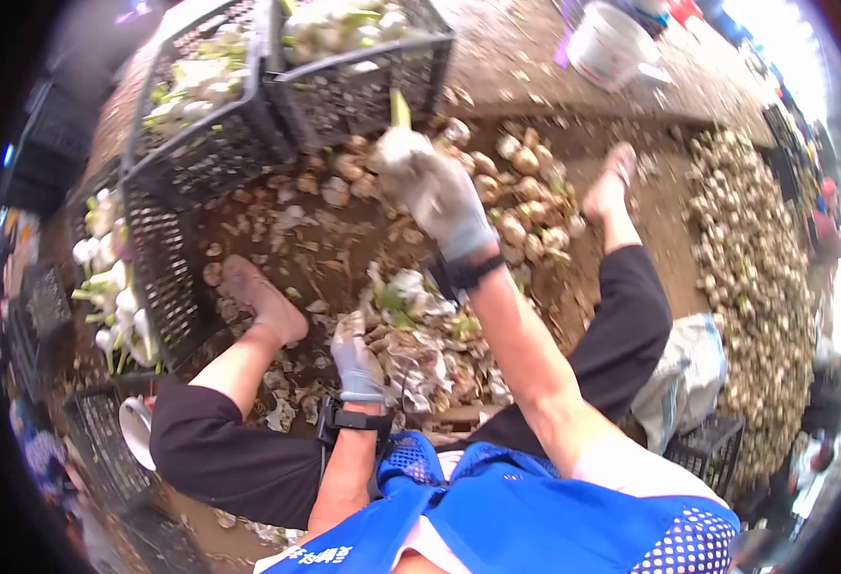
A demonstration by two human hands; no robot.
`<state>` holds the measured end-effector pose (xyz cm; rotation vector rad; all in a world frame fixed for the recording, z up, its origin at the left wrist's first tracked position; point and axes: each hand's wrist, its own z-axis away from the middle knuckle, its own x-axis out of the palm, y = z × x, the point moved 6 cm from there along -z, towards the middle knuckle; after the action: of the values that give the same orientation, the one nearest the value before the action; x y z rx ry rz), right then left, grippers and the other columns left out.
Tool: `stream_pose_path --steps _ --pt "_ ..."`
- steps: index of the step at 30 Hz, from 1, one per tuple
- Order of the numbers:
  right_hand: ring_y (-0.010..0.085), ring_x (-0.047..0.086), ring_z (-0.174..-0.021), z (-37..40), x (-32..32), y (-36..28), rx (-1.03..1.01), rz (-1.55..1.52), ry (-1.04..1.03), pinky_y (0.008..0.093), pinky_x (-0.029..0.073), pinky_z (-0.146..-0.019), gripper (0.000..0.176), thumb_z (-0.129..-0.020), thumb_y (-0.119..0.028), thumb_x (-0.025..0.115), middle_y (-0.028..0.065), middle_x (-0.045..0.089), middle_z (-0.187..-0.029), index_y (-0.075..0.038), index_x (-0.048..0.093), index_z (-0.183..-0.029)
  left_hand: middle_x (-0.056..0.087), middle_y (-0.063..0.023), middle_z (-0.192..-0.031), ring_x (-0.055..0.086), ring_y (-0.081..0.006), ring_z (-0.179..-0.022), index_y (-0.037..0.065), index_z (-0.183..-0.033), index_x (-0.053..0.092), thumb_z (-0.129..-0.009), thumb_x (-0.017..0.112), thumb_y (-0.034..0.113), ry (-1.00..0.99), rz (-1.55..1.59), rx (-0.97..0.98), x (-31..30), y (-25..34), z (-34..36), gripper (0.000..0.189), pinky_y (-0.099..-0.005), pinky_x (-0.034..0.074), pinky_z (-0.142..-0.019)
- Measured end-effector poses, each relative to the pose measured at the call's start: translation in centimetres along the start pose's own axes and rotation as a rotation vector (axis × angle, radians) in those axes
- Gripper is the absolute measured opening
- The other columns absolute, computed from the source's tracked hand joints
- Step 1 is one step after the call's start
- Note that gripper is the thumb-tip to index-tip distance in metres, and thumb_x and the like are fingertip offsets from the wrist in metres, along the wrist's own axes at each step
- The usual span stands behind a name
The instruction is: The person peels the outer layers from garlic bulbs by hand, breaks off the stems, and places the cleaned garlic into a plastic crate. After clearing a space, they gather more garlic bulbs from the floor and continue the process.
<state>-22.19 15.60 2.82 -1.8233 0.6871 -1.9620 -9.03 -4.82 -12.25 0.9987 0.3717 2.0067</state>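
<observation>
My right hand (440, 201), in a pale grey work glove, reaches forward with its fingers closed round a whitish garlic bulb (399, 146) whose short green stem points up. It is just in front of a black crate (355, 96) of trimmed garlic. Lower down, my gloved left hand (355, 362) is between my legs at the left edge of a pile of garlic skins (420, 359). Its fingers are curled together, and anything in them is hidden. Unpeeled garlic bulbs (531, 196) lie on the ground beyond and right of my right hand.
More black crates (205, 158) with white garlic stand at the left. A white bucket (612, 46) is at the back right. A long heap of garlic (751, 316) covers the right side, near a white sack (684, 373). My bare feet rest on the littered ground.
</observation>
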Motion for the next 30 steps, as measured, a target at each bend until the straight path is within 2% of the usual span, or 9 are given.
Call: stream_pose_path --steps 3,6,8,10,16,20,24,26,30 --pt "0.0125 0.060 -0.067 -2.8 2.7 -5.1 -0.175 0.422 0.155 0.0238 0.048 -0.052 0.023 -0.081 -0.006 0.057 0.0099 0.064 -0.086 0.000 0.058 -0.103 0.055 -0.0050 -0.075 0.052 -0.0107 -0.057 0.002 -0.099 0.053 -0.089 0.051 0.016 0.133 -0.229 -0.049 2.4 0.1 2.3 0.017 -0.0195 0.043 -0.047" --pt "0.0141 0.061 -0.067 -3.8 -5.9 -10.2 -0.514 1.174 0.332 0.0235 0.049 -0.057 0.019 -0.079 -0.010 0.059 0.0115 0.066 -0.079 -0.006 0.065 -0.096 0.058 -0.0065 -0.080 0.057 -0.0147 -0.064 0.001 -0.099 0.055 -0.089 0.048 0.022 -0.070 -0.335 0.028 3.1 -0.1 2.1 0.024 -0.0246 0.048 -0.054" --pt "0.0280 0.062 -0.083 -2.6 -14.7 -14.0 -0.363 1.922 0.705 0.0349 0.049 -0.074 0.029 -0.076 -0.029 0.057 0.0170 0.063 -0.089 -0.009 0.065 -0.095 0.059 -0.0079 -0.083 0.058 -0.0155 -0.067 -0.001 -0.100 0.054 -0.090 0.047 0.022 -0.083 -0.378 0.048 3.2 -0.3 2.2 0.026 -0.0251 0.049 -0.055" --pt "0.0322 0.060 -0.089 0.0 -22.1 -16.7 0.163 2.364 0.980 0.0378 0.048 -0.078 0.029 -0.073 -0.029 0.057 0.0165 0.062 -0.093 -0.011 0.064 -0.095 0.058 -0.0086 -0.084 0.058 -0.0161 -0.068 -0.002 -0.101 0.052 -0.090 0.046 0.023 -0.036 -0.414 -0.020 4.1 -0.4 3.1 0.028 -0.0266 0.050 -0.058" --pt "0.0330 0.060 -0.087 3.4 -34.5 -17.7 0.182 2.144 0.935 0.0381 0.047 -0.076 0.025 -0.073 -0.025 0.057 0.0178 0.063 -0.090 -0.010 0.064 -0.092 0.058 -0.0103 -0.083 0.059 -0.0165 -0.070 -0.001 -0.101 0.052 -0.091 0.044 0.023 -0.094 -0.447 -0.099 4.9 -2.5 2.7 0.027 -0.0270 0.052 -0.062" --pt "0.0304 0.063 -0.072 5.2 -27.3 -20.1 -0.384 1.817 1.085 0.0364 0.048 -0.065 0.020 -0.073 -0.015 0.056 0.0161 0.065 -0.079 -0.004 0.064 -0.089 0.059 -0.0084 -0.083 0.058 -0.0143 -0.068 0.000 -0.103 0.052 -0.091 0.048 0.025 -0.109 -0.426 -0.095 6.2 -2.6 3.2 0.028 -0.0220 0.047 -0.055" --pt "0.0103 0.060 -0.067 6.6 -16.7 -11.2 -0.011 0.961 0.363 0.0219 0.046 -0.058 0.022 -0.073 -0.004 0.054 0.0084 0.065 -0.078 0.003 0.064 -0.091 0.055 -0.0075 -0.099 0.059 -0.0135 -0.075 0.005 -0.117 0.046 -0.092 0.046 0.029 -0.266 -0.502 0.105 9.7 -0.4 5.1 0.035 -0.0182 0.045 -0.054" --pt "0.0106 0.059 -0.067 9.9 -6.6 -7.4 0.298 0.765 0.161 0.0207 0.046 -0.061 0.020 -0.073 0.000 0.054 0.0074 0.065 -0.080 0.004 0.064 -0.091 0.052 -0.0080 -0.109 0.058 -0.0131 -0.084 0.006 -0.124 0.041 -0.092 0.044 0.031 -0.411 -0.384 0.194 10.6 0.2 6.0 0.040 -0.0212 0.047 -0.060" --pt "0.0087 0.058 -0.066 13.0 -2.6 -1.0 0.314 0.590 -0.008 0.0212 0.049 -0.059 0.028 -0.078 -0.003 0.054 0.0056 0.063 -0.081 0.004 0.057 -0.105 0.052 -0.0095 -0.114 0.053 -0.0150 -0.100 0.004 -0.125 0.038 -0.090 0.049 0.025 -0.571 -0.139 0.119 11.1 1.3 7.6 0.042 -0.0299 0.046 -0.085"
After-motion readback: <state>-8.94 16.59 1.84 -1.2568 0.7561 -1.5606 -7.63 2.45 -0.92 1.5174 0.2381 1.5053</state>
